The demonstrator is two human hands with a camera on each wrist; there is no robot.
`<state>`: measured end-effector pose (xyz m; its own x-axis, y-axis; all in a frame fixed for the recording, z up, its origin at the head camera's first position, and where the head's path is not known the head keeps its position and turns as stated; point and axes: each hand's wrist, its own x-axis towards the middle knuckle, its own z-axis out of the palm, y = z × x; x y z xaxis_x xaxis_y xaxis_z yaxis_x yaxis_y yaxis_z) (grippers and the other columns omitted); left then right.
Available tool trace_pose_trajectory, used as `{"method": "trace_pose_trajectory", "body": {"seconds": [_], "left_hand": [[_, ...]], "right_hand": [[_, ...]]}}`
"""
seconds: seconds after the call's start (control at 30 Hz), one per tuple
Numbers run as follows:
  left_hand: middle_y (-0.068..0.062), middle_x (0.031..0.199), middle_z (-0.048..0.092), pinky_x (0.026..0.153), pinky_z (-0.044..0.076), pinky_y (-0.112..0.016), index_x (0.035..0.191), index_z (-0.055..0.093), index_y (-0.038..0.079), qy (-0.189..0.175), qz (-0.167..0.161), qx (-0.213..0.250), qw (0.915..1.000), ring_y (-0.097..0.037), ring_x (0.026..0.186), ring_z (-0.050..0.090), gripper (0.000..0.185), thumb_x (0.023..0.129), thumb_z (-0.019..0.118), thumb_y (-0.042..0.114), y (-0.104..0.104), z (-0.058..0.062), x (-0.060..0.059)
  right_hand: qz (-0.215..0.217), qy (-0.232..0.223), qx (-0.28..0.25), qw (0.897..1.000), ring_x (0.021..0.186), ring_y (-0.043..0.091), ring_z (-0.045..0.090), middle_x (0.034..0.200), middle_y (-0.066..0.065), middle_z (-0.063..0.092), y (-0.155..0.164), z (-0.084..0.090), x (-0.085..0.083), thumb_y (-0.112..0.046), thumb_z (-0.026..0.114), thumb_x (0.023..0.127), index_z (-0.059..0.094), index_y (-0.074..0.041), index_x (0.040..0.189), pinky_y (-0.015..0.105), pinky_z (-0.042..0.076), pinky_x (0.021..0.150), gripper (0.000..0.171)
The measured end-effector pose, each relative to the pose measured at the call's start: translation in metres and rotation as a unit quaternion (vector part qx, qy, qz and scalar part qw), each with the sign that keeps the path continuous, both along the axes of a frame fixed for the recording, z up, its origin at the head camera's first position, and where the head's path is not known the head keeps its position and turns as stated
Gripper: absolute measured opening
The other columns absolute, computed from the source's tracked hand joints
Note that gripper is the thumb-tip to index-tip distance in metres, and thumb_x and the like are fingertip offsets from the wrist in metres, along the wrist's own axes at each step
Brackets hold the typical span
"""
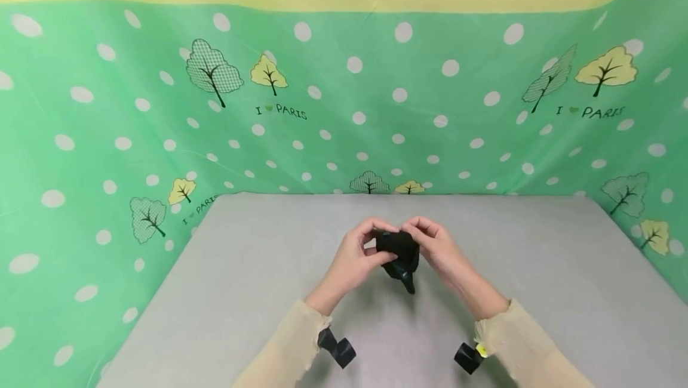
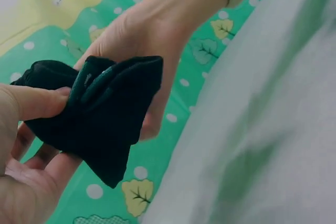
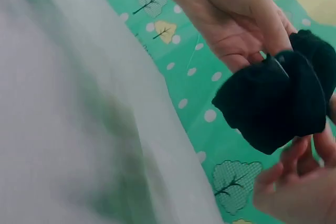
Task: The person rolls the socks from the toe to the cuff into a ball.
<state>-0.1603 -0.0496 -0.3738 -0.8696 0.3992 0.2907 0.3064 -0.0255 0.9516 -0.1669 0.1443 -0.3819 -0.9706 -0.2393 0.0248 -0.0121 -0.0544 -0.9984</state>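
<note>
Both hands hold a small bunched piece of soft black cloth (image 1: 399,247) above the grey table, near its middle. Its folds hide what kind of item it is; a narrow end hangs down towards me. My left hand (image 1: 355,256) pinches it from the left, with the thumb on the near face. On the far right edge, the thumb and fingertips of my right hand (image 1: 438,248) grip the cloth. In the left wrist view the black cloth (image 2: 110,114) shows dark green-tinted folds at its top. The right wrist view shows the cloth (image 3: 262,103) gathered, with a small pale mark.
The grey tabletop (image 1: 258,256) spreads out around the hands. A green dotted curtain (image 1: 333,89) with printed trees stands behind and at both sides. Small black devices, one on the left wrist (image 1: 342,352) and one on the right wrist (image 1: 469,358), stick out inward.
</note>
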Motion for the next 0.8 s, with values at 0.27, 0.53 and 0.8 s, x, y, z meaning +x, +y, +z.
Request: {"method": "trace_pose_trajectory", "body": {"seconds": [0.27,0.53,0.8], "left_hand": [[-0.019,0.119,0.057,0.088,0.058,-0.026,0.106,0.062,-0.004,0.009,0.075,0.015,0.997,-0.025,0.111,0.061,0.028,0.081,0.071,-0.014,-0.005,0.001,-0.007],[-0.021,0.127,0.054,0.092,0.055,-0.024,0.105,0.058,-0.006,0.001,0.092,0.049,0.9945,-0.032,0.121,0.06,0.027,0.082,0.069,-0.015,-0.004,-0.005,-0.01],[-0.024,0.127,0.06,0.086,0.056,-0.021,0.106,0.052,-0.005,-0.009,0.101,0.075,0.992,-0.021,0.106,0.063,0.029,0.083,0.069,-0.013,-0.005,-0.008,-0.014]], "right_hand": [[-0.067,0.029,0.154,0.985,0.069,0.011,0.058,0.083,0.001,0.059,0.0,0.001,0.013,-0.023,0.069,0.094,0.056,0.001,0.107,0.023,0.046,0.064,0.03],[-0.075,0.002,0.15,0.986,0.071,0.006,0.068,0.085,0.008,0.073,-0.005,0.007,0.011,-0.01,0.062,0.094,0.06,0.008,0.105,0.025,0.056,0.065,0.021],[0.002,-0.166,-0.189,0.968,0.078,0.005,0.059,0.082,-0.008,0.065,0.005,0.005,0.001,-0.009,0.048,0.103,0.065,-0.017,0.086,0.019,0.048,0.071,0.025]]}}
